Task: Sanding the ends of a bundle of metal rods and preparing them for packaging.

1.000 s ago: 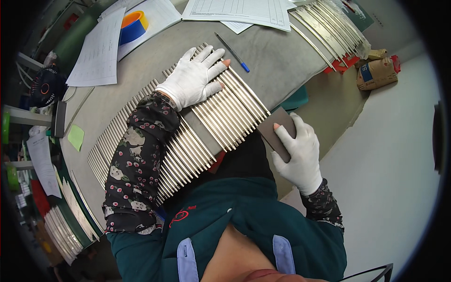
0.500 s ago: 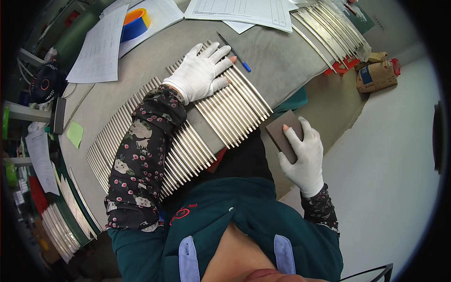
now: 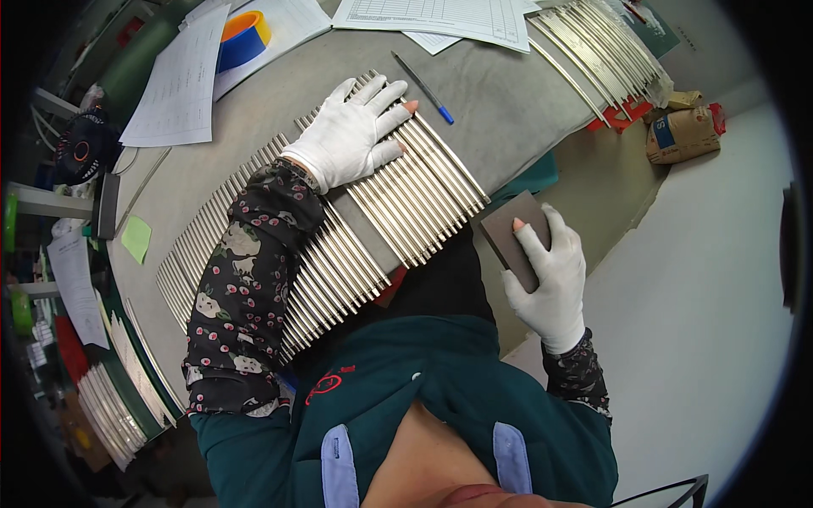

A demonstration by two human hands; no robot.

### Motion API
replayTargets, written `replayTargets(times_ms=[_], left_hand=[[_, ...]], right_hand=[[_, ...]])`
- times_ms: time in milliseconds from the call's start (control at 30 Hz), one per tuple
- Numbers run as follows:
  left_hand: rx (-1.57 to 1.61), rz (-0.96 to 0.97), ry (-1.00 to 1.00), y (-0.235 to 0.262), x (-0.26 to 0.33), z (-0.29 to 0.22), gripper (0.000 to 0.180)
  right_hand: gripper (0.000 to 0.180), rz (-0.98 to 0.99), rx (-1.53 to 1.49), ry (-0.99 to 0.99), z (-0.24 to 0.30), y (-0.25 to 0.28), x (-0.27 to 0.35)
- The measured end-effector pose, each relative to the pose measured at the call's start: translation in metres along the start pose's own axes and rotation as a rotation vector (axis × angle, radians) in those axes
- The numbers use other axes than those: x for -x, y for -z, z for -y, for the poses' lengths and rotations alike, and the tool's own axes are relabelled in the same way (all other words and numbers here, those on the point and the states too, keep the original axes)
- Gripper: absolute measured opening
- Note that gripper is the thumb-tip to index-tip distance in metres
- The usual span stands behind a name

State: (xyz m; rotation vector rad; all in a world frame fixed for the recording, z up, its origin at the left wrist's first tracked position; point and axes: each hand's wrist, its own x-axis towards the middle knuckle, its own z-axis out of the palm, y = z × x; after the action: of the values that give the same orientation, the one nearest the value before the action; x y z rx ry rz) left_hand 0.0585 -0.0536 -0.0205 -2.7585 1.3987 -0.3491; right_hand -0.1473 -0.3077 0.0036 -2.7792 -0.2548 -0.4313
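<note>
Left hand (image 3: 347,140) is spread flat, fingers apart, across the right-hand set of metal rods (image 3: 428,190); right hand (image 3: 549,284) grips a grey-brown block (image 3: 506,234) in the air, just off that set's right corner, not touching. Laid out so far: that set plus a left-hand set (image 3: 334,267), side by side on the desk (image 3: 500,102), gap between; can't tell which rods, if any, are finished or left.
</note>
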Motion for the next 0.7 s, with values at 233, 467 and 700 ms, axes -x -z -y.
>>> replayTargets(times_ms=[233, 467, 700], left_hand=[[0.337, -0.252, -0.136, 0.031, -0.007, -0.019, 0.033], [0.533, -0.161, -0.3, 0.029, -0.023, -0.064, 0.022], [0.554, -0.172, -0.277, 0.023, -0.027, -0.063, 0.021]], right_hand=[[0.06, -0.035, 0.012, -0.017, -0.003, 0.0, 0.006], [0.058, -0.066, -0.016, -0.04, -0.002, 0.001, 0.008], [0.055, -0.107, -0.012, -0.044, -0.007, 0.002, 0.014]])
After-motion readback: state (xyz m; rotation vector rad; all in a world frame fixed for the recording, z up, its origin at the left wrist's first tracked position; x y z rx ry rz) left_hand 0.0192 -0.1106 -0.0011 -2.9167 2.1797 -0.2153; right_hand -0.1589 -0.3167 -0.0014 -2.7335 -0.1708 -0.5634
